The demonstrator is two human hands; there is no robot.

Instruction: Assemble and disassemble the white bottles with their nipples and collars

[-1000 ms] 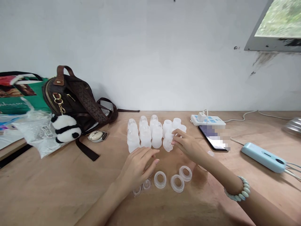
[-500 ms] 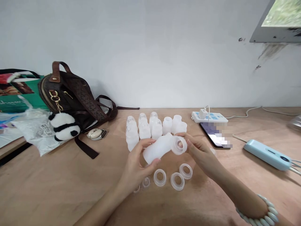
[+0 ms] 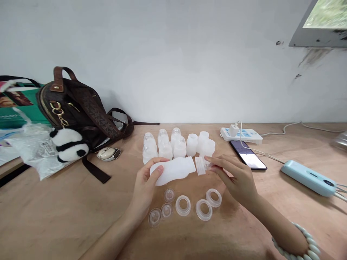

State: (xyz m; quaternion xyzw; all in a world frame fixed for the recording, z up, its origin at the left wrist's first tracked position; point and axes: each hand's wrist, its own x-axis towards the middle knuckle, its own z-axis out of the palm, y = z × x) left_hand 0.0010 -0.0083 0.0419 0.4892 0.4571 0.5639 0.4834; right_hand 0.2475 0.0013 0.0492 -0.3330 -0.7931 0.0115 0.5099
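My left hand (image 3: 145, 186) grips a translucent white plastic bottle (image 3: 175, 169), held sideways above the wooden table (image 3: 67, 216) with its threaded neck pointing right. My right hand (image 3: 235, 177) touches that neck with thumb and fingertips pinched on its open mouth. Behind the bottle stands a cluster of similar bottles (image 3: 176, 145), some capped with clear domes, some open. In front lie three white screw rings (image 3: 203, 209) and three clear nipples (image 3: 162, 209).
A brown handbag (image 3: 78, 108) with a panda plush (image 3: 67, 144) sits at back left, beside plastic bags (image 3: 29, 144) and a small mouse-like device (image 3: 108, 153). At right lie a power strip (image 3: 241, 135), a phone (image 3: 248, 154) and a light-blue device (image 3: 307, 177) with cables.
The right hand lifted one bottle from the cluster. The left hand left the table and took hold of its body. The bottle now lies level between both hands.
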